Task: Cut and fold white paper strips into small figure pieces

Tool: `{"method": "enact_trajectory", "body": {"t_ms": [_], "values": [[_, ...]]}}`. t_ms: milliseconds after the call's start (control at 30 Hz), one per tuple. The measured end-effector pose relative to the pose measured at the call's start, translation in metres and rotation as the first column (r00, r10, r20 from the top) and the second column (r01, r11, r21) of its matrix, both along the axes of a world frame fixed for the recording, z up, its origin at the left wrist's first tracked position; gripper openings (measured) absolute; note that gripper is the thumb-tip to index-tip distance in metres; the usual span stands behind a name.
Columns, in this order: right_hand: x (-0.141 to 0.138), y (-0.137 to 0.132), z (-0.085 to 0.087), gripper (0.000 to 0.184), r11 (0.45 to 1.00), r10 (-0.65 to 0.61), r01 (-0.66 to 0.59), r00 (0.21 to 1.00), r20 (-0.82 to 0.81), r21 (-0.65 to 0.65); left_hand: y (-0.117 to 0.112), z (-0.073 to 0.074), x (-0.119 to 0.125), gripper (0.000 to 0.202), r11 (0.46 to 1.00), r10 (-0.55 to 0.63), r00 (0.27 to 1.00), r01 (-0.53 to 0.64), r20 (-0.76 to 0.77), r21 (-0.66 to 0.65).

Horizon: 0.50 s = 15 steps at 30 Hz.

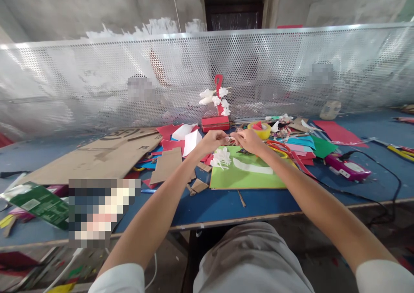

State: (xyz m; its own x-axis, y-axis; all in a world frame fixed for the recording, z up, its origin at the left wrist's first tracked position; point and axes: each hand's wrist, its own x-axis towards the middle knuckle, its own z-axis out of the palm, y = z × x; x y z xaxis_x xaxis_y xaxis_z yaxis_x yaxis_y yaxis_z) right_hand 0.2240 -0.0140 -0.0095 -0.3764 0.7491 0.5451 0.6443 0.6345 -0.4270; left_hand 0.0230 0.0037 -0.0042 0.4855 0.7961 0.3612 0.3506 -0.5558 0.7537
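Above the far edge of a light green sheet (252, 180), my left hand (215, 140) and my right hand (248, 140) come close together, fingers pinched. Between their fingertips is a small white piece of paper (230, 138), mostly hidden by the fingers. Several white paper flowers (221, 158) lie on the sheet's left part, below my left hand. A curved white paper strip (252, 167) rests beside them, under my right hand. Behind the hands stands a red stand (215, 123) with white paper flowers (223, 104) on its hooked upright.
A yellow tape roll (263, 131), orange-handled scissors (278, 148) and coloured paper scraps (300, 143) crowd the right. Farther right is a purple device (347, 168) with a black cord. Large cardboard (97, 159) covers the left. A perforated metal screen (274, 77) borders the back.
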Motion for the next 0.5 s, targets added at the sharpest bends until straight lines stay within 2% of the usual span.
{"method": "enact_trajectory", "body": {"t_ms": [167, 267, 500], "values": [[0.0, -0.0024, 0.0015, 0.03, 0.995, 0.094, -0.095, 0.993, -0.076, -0.013, -0.0007, 0.0008, 0.0, 0.024, 0.998, 0.024, 0.998, -0.027, -0.053, -0.059], [-0.001, -0.0035, 0.0019, 0.02, 0.995, 0.1, -0.101, 0.991, -0.091, 0.0, -0.0021, 0.0019, 0.0006, 0.019, 0.997, 0.031, 0.998, -0.035, -0.052, -0.073], [-0.0021, 0.0003, -0.0008, 0.012, 0.995, 0.053, -0.05, 0.998, -0.037, 0.086, -0.0058, 0.0048, 0.0009, 0.02, 0.998, 0.02, 0.999, -0.021, -0.027, -0.053]]}}
